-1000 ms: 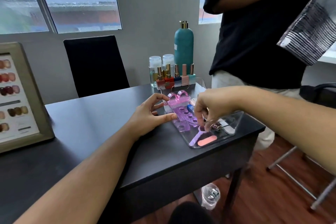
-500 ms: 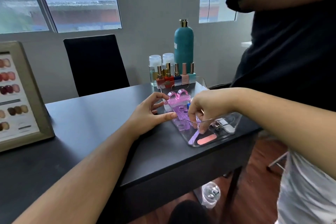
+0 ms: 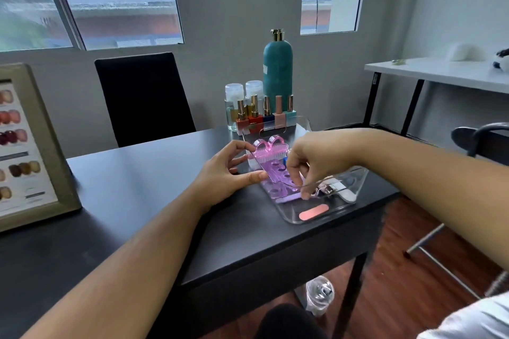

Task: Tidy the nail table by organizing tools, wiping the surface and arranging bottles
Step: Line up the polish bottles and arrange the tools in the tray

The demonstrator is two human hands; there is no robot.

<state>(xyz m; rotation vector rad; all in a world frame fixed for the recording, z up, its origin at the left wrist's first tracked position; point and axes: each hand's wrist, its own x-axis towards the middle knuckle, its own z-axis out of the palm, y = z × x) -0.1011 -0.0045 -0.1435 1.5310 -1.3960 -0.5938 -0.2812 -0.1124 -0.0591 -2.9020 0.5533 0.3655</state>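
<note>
A clear tray sits at the right end of the black nail table. In it lie a pink nail brush, purple toe separators, a purple nail file, a pink file and a metal clipper. My left hand rests against the tray's left rim, thumb on the edge, index finger by the brush, fingers apart. My right hand reaches into the tray, its fingertips pinched on the end of the purple nail file.
Behind the tray stand a tall teal bottle, two clear bottles and a row of polish bottles. A framed colour chart leans at the left. A black chair and a white side table stand nearby.
The person in black standing by the table has gone from view. My right hand has swung the purple file from a slant to lying nearly level in the tray. My left hand has stayed put.
</note>
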